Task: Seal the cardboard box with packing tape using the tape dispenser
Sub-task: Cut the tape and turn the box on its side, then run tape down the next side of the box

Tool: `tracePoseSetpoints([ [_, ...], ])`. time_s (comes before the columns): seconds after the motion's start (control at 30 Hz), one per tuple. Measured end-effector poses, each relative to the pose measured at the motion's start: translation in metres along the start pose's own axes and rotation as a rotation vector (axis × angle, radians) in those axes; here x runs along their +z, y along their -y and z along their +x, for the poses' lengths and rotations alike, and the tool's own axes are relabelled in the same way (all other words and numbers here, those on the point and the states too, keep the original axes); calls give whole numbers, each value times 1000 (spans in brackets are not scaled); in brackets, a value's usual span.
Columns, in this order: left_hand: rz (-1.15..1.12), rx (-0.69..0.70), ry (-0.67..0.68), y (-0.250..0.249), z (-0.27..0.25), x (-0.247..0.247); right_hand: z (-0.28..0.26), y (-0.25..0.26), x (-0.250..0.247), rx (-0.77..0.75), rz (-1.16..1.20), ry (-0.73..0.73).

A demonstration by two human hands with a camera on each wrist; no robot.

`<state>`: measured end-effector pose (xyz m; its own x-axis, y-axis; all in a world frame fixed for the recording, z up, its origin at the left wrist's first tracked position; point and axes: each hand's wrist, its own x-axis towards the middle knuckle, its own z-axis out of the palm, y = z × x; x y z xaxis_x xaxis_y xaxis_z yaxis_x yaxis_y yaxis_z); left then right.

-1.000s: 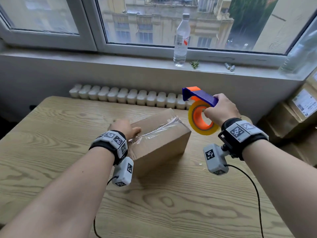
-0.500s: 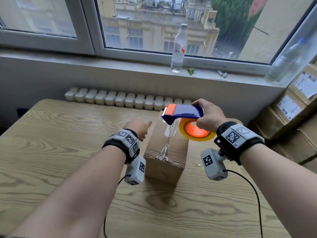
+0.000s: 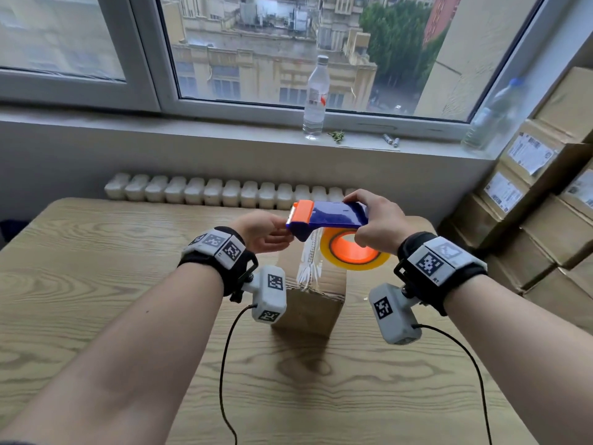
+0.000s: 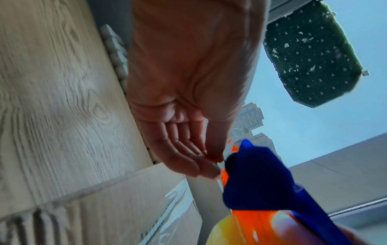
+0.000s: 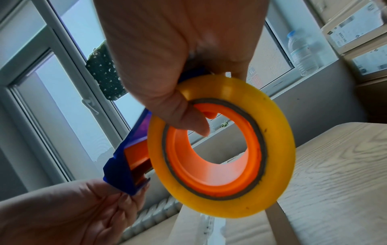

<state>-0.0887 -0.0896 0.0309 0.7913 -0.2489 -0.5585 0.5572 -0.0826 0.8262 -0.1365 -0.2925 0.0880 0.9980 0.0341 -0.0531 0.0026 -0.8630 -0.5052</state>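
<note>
Above the cardboard box point(image 3: 316, 303), tape dispenser point(image 3: 333, 216) level, nose leftward, right hand point(image 3: 377, 224) gripping, left hand point(image 3: 263, 231) pinching nose.

Water bottle point(image 3: 316, 99) stands on windowsill point(image 3: 192, 130).

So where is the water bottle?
In the head view, the water bottle stands upright on the windowsill, behind the table, right of centre, beside a small green sprig.

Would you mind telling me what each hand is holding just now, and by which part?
The right hand grips the tape dispenser by its blue body, thumb through the roll's orange core. The left hand pinches at the dispenser's orange cutter end.
</note>
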Motion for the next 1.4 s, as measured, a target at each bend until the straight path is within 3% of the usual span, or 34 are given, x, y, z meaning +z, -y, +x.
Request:
tracePoseSetpoints([
  [0.23,214,118,-171,20,-8,-5,-20,14,10,7,-37,54],
  [0.47,348,62,-228,42,-14,-37,-36,14,2,26,-164,169],
  [0.63,367,-20,-199,71,-20,-55,-51,10,5,-18,-286,211],
  [1.03,511,50,-308,94,-12,-46,-57,14,10,-35,-290,241],
  [1.4,542,13,-277,100,-8,-40,-50,11,21,-10,-362,282],
])
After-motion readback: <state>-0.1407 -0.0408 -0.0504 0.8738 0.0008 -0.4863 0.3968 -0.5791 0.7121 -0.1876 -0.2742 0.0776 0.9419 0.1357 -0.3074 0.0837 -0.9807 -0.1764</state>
